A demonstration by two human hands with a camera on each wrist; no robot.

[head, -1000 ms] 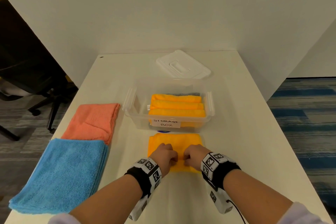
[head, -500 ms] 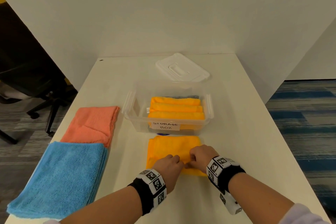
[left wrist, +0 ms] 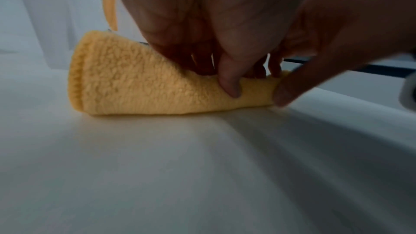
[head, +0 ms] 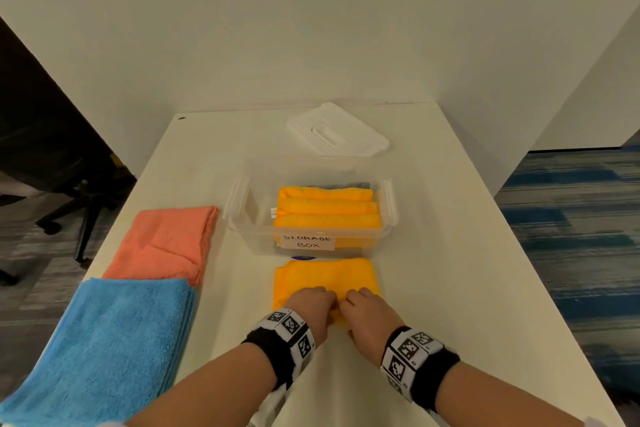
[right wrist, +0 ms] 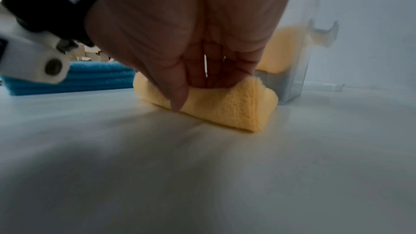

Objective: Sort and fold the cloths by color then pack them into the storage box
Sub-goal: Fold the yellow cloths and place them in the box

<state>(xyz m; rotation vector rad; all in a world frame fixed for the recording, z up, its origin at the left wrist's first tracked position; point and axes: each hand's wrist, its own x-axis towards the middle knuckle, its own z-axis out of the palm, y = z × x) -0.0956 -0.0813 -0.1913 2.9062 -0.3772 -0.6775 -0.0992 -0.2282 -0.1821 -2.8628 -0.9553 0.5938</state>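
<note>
While both hands [head: 341, 312] pinch one yellow cloth [head: 325, 276], three (folded) fill the storage box [head: 311, 215].

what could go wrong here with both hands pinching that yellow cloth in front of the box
1. The left hand and right hand both grip the yellow cloth near its middle; the outer ends may droop and the fold open on lifting.
2. The storage box already holds three yellow rolls on its right side, so squeezing another in there could rumple them.
</note>
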